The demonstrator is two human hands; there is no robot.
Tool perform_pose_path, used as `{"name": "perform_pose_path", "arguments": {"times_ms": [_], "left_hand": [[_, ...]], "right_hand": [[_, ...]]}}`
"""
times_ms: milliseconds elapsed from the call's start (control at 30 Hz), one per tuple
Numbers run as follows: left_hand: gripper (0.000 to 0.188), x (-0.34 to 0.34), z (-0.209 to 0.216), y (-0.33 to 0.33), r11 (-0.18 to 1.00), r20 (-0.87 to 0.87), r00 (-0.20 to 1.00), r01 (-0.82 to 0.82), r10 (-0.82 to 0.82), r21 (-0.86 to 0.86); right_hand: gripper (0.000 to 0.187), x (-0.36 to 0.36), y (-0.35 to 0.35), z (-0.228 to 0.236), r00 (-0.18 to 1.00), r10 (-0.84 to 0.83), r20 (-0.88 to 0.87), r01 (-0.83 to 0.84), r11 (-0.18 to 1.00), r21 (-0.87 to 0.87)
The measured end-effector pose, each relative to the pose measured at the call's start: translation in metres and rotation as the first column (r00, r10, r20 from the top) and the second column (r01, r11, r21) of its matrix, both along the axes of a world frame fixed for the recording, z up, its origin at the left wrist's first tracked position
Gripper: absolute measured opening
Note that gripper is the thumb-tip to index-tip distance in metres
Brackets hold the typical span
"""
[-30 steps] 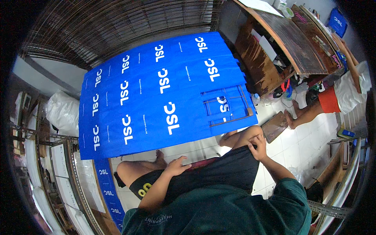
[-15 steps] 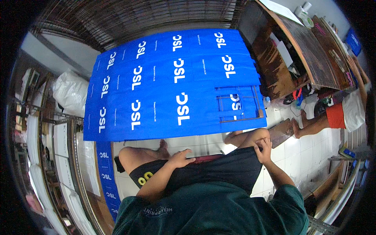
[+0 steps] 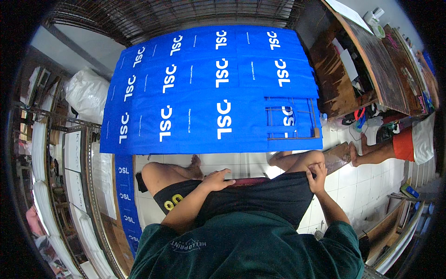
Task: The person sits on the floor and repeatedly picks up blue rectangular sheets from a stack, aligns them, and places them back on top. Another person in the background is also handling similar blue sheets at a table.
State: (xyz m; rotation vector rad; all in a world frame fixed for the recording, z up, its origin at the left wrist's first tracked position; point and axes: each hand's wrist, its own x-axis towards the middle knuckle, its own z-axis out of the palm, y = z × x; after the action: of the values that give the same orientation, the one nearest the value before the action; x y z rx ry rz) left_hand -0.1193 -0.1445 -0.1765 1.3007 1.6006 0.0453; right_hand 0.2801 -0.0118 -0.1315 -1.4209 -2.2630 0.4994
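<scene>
Blue rectangular sheet with repeated white print (image 3: 204, 90) lies flat at your 12 o'clock, apart from both hands; thin dark rectangular frame (image 3: 288, 138) sits at its 4 o'clock corner. Step in hand reads as a pause. Left hand (image 3: 216, 180) rests on your black cloth shorts (image 3: 260, 195) at 11, thumb spread off the fingers. Right hand (image 3: 318, 176) is curled at your bare right knee (image 3: 310, 159), 2 o'clock; can't tell if it's pinching cloth. Handling the sheet would call for lifting both hands toward 12.
</scene>
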Motion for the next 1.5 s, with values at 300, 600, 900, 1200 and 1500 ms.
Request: {"name": "perform_pose_path", "arguments": {"times_ms": [300, 600, 900, 1200, 1500], "left_hand": [[0.064, -0.001, 0.001, -0.001, 1.0, -0.02, 1.0, 0.011, -0.011, 0.004], [0.065, -0.001, -0.006, -0.003, 0.998, -0.012, 1.0, -0.025, 0.026, 0.058], [0.063, 0.0, 0.0, 0.002, 0.999, -0.012, 0.999, 0.037, -0.037, -0.012], [0.064, -0.002, -0.001, 0.003, 0.999, -0.013, 0.999, 0.046, -0.046, -0.015], [0.065, -0.001, -0.004, 0.004, 1.0, -0.007, 1.0, 0.006, -0.006, -0.031]], "right_hand": [[0.016, -0.001, 0.001, -0.003, 1.0, -0.016, 0.003, 0.016, 0.999, 0.037], [0.018, 0.001, 0.001, -0.004, 1.0, 0.005, -0.012, -0.004, 0.998, 0.056], [0.019, 0.004, 0.0, -0.008, 1.0, -0.02, 0.024, 0.018, 0.997, 0.072], [0.018, 0.002, 0.001, -0.007, 0.999, -0.025, -0.024, 0.026, 0.999, 0.042], [0.016, 0.003, 0.001, -0.006, 1.0, -0.018, -0.001, 0.018, 1.0, 0.022]]}}
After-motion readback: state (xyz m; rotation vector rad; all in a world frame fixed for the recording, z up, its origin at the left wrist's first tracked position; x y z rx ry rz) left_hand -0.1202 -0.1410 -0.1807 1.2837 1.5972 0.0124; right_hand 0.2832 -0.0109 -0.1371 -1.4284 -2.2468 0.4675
